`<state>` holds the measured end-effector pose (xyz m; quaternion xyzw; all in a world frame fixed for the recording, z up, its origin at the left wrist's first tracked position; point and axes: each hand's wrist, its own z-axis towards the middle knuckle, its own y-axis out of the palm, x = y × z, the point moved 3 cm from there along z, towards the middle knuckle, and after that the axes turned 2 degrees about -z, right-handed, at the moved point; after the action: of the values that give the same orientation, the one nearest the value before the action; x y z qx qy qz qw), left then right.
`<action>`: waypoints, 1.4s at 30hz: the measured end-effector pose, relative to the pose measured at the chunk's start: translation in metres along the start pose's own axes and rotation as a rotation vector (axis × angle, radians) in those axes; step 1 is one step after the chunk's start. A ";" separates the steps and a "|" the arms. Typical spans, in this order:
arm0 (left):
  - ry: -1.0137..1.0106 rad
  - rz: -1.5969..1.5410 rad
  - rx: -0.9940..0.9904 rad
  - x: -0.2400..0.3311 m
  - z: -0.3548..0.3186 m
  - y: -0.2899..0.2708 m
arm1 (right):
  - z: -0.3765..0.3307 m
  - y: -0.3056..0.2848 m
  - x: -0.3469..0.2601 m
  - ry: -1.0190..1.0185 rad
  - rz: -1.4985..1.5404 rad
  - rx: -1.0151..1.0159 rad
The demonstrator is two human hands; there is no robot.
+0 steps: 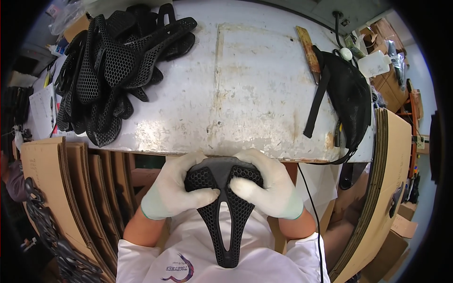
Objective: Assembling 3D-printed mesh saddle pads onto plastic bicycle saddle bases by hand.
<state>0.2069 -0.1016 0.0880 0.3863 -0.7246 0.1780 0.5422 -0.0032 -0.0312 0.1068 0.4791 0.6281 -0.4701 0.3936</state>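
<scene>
Between my two white-gloved hands is a black bicycle saddle (223, 179) with a honeycomb lattice surface and a long slot down its middle. Its wide end rests near the table's front edge, and its narrow nose points down toward my shirt. My left hand (177, 186) grips the left wing, thumb pressed on the lattice. On the other wing my right hand (266, 184) is closed the same way, its thumb near the centre. The fingers behind the saddle are mostly hidden. A heap of similar black saddles (113, 66) lies on the far left of the table.
The worn white table (255, 94) spans the front. At its right lie a wooden-handled tool (307, 49), a black mesh bag (347, 89) with a strap, and a white plastic bottle (374, 63). Cardboard sheets (47, 179) stand at both sides, and a black cable (310, 195) hangs down.
</scene>
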 end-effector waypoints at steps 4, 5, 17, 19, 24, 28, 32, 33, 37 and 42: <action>-0.084 0.002 -0.114 0.023 0.002 0.006 | -0.001 -0.014 0.011 -0.041 -0.018 -0.129; -0.079 -0.008 -0.109 0.023 0.003 0.007 | -0.001 -0.015 0.012 -0.041 -0.017 -0.130; 0.062 0.214 -0.232 0.042 0.005 0.021 | -0.001 -0.017 0.014 0.036 -0.021 -0.086; 0.084 0.274 -0.219 0.045 0.003 0.022 | -0.002 -0.016 0.017 0.002 -0.037 -0.074; 0.039 0.303 -0.201 0.045 0.001 0.021 | -0.001 -0.014 0.018 -0.007 -0.025 -0.057; 0.040 0.317 -0.184 0.046 0.002 0.022 | -0.002 -0.013 0.016 0.003 -0.012 -0.053; 0.095 0.301 -0.185 0.047 0.002 0.023 | -0.003 -0.012 0.012 -0.042 -0.051 -0.037; 0.094 0.289 -0.181 0.046 0.001 0.022 | -0.003 -0.013 0.013 -0.042 -0.051 -0.037; 0.048 0.228 -0.182 0.041 0.003 0.020 | -0.002 -0.019 0.025 -0.047 -0.005 -0.115; 0.026 0.236 -0.194 0.045 0.003 0.021 | -0.008 -0.014 0.043 0.007 0.374 -0.086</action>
<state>0.1836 -0.1068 0.1319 0.2422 -0.7717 0.1745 0.5615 -0.0275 -0.0145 0.0711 0.5716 0.5491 -0.3599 0.4921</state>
